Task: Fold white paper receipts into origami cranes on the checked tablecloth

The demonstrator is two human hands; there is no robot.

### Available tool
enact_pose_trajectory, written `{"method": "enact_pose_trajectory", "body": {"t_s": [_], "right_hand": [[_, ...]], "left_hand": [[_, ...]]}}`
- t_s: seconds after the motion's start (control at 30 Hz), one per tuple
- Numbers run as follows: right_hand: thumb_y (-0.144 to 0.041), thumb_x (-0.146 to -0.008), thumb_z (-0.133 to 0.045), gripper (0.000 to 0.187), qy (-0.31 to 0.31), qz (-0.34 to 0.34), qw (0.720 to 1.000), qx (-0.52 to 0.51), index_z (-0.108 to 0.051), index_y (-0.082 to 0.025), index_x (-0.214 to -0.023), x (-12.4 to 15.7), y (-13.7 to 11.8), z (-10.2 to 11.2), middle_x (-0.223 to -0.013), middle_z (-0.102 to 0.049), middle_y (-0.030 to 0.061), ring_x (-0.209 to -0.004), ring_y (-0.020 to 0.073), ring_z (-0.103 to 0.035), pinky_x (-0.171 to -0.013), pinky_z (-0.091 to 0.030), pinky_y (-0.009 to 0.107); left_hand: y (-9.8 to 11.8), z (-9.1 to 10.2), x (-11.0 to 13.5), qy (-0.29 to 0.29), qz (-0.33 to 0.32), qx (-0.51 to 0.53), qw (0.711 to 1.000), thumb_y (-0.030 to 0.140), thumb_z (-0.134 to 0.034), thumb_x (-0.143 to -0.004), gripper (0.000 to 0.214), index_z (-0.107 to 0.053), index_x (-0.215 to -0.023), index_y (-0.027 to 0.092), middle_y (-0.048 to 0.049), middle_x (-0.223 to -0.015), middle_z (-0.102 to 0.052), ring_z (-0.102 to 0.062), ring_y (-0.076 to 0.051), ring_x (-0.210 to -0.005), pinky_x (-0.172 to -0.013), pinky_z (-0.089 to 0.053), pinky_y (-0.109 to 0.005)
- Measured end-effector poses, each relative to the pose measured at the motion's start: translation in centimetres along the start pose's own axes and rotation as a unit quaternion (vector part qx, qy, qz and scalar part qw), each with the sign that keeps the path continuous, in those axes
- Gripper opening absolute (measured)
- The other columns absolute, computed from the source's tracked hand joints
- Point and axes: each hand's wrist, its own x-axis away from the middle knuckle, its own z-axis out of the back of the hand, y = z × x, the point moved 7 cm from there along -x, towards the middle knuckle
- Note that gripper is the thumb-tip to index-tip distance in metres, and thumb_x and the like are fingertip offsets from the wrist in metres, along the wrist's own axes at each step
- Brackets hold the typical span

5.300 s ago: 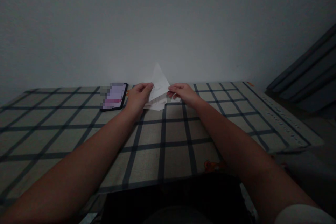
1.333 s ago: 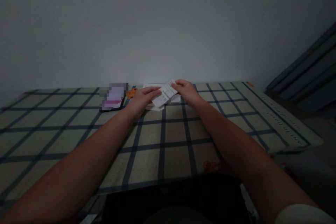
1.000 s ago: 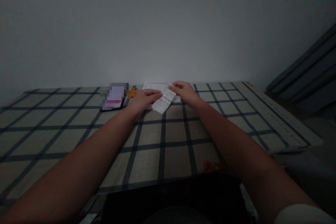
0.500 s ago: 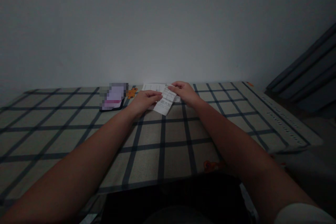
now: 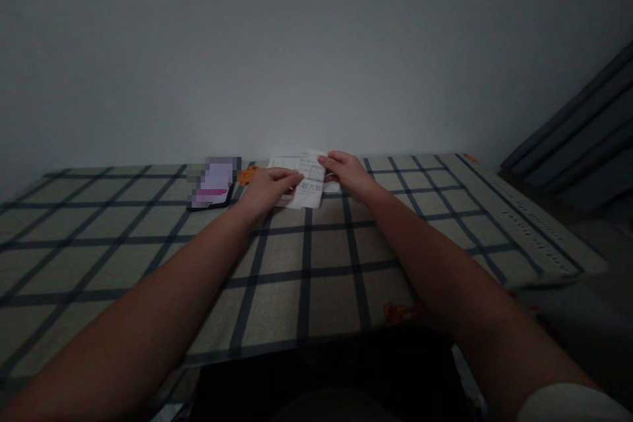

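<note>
A narrow printed paper slip (image 5: 311, 186), like a receipt, is held up between my two hands near the far edge of the table. My left hand (image 5: 271, 190) pinches its left edge between thumb and fingers. On the opposite side, my right hand (image 5: 349, 175) grips the upper right edge with the thumb in front. Behind and beneath the slip lies another white printed sheet (image 5: 283, 162), partly covered by the slip and my left hand. The print is too small to read in full.
A phone (image 5: 215, 183) with a blurred-out screen lies left of my hands. The checked tablecloth (image 5: 277, 257) has orange figures on it and lettering along its right side. A pale wall (image 5: 316, 46) rises behind the table; a dark curtain (image 5: 583, 125) hangs at the right.
The slip has turned from a slant to nearly upright, and its top edge has risen a little. My hands have shifted only slightly, both keeping hold of it.
</note>
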Motion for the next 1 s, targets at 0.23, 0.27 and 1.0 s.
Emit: {"method": "enact_pose_trajectory", "body": {"t_s": [0.23, 0.27, 1.0], "right_hand": [[-0.047, -0.075, -0.073, 0.031, 0.025, 0.012, 0.999, 0.041, -0.062, -0.018, -0.074, -0.1, 0.2, 0.6, -0.077, -0.065, 0.0017, -0.069, 0.0123, -0.058, -0.069, -0.051, 0.028], [-0.047, -0.074, -0.072, 0.032, 0.035, 0.016, 0.998, 0.055, -0.06, -0.018, -0.071, -0.1, 0.2, 0.7, -0.074, -0.063, 0.0009, -0.067, 0.012, -0.057, -0.067, -0.05, 0.028], [-0.034, -0.077, -0.071, 0.021, 0.003, -0.018, 0.999, 0.046, -0.063, -0.015, -0.072, 0.2, 0.1, 0.1, -0.072, -0.064, 0.0012, -0.066, 0.0118, -0.058, -0.065, -0.048, 0.027]], "left_hand": [[0.1, 0.0, 0.1, 0.001, 0.0, 0.007, 1.0, 0.045, -0.075, -0.073, 0.031, -0.078, -0.087, 0.017, -0.0077, -0.086, -0.074, -0.064, -0.016, -0.072, -0.072, -0.051, -0.029], [0.0, -0.1, 0.1, -0.003, 0.001, -0.002, 1.0, 0.045, -0.075, -0.074, 0.03, -0.077, -0.086, 0.017, -0.007, -0.082, -0.074, -0.063, -0.016, -0.069, -0.069, -0.05, -0.029], [-1.0, -0.5, -0.1, -0.054, 0.024, -0.041, 0.997, 0.042, -0.074, -0.072, 0.028, -0.074, -0.077, 0.015, -0.0071, -0.068, -0.071, -0.064, -0.016, -0.059, -0.058, -0.051, -0.028]]}}
